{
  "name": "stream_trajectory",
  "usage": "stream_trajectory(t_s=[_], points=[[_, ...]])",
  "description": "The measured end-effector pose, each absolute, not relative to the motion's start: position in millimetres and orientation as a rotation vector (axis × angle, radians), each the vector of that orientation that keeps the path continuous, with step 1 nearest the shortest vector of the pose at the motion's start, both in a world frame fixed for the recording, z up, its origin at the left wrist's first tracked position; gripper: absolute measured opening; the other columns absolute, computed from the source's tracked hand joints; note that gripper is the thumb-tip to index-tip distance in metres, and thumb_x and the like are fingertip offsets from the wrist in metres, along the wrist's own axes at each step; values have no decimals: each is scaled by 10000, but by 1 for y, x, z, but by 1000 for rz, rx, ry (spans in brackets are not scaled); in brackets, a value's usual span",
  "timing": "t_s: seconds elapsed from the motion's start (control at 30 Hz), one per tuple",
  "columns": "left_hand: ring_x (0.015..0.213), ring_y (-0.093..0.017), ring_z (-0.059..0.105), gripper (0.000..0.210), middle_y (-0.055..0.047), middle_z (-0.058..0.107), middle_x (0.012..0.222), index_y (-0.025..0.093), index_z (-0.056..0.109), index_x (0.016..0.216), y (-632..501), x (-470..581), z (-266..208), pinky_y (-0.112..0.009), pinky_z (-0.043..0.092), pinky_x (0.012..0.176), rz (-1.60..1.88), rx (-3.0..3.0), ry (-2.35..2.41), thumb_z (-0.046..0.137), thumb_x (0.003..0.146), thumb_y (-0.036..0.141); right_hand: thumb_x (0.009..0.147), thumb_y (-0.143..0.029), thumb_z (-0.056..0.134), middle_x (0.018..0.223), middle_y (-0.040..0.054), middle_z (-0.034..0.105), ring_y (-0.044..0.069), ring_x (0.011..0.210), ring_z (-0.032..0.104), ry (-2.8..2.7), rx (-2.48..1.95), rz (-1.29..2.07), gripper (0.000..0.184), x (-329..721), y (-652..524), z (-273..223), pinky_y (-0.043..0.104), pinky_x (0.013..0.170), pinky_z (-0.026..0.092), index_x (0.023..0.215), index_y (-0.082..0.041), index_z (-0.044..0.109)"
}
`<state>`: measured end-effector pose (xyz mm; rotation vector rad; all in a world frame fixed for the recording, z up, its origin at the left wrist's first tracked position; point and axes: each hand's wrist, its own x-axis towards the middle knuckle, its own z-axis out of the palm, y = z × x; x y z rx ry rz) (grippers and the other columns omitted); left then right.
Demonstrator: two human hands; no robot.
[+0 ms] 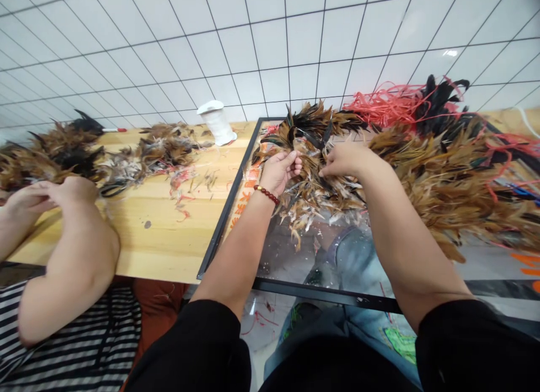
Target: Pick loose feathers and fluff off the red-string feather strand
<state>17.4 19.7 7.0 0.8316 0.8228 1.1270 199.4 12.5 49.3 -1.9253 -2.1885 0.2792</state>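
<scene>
While both hands sit close together over the glass table (236, 189), the left hand (279, 170) is curled shut on a small bunch of brown feathers (301, 134) and the right hand (343, 158) pinches feathers just beside it. These feathers look light and slippery, so a loose pinch could let some slide out and drop into the big feather pile (447, 178). Red strings (379, 106) lie near and could get tangled in the bunch.
</scene>
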Motion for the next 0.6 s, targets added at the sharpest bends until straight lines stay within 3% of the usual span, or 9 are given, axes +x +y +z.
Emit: stream_trajectory(t_s=[0.1,0.2,0.4,0.6], points=[[536,-46,588,98,27,643,622,122,661,804,21,17,5,-172,466,574,1152,826,831,697,884,167,620,-285,826,741,119,733,279,796,696,-2419,-2147,341,132,185,10,46,367,714,514,631,-187,739],[534,-52,595,102,20,649,625,118,664,804,22,15,4,-176,471,566,1167,820,821,671,899,154,635,-176,782,629,52,696,219,670,658,-2427,-2032,479,67,187,11,50,325,660,486,599,-198,729],[567,-64,638,116,-3,692,666,119,662,802,21,17,5,-186,500,613,1123,822,834,665,908,164,681,-241,815,570,-14,653,142,570,587,-1945,-1565,802,89,217,11,67,286,620,483,649,-202,742],[747,-125,734,137,-64,763,810,124,656,812,16,22,5,-264,558,815,1029,831,823,750,851,216,737,-245,837,528,-8,600,113,473,582,-1317,-1293,1092,250,194,7,67,254,506,503,654,-176,612]])
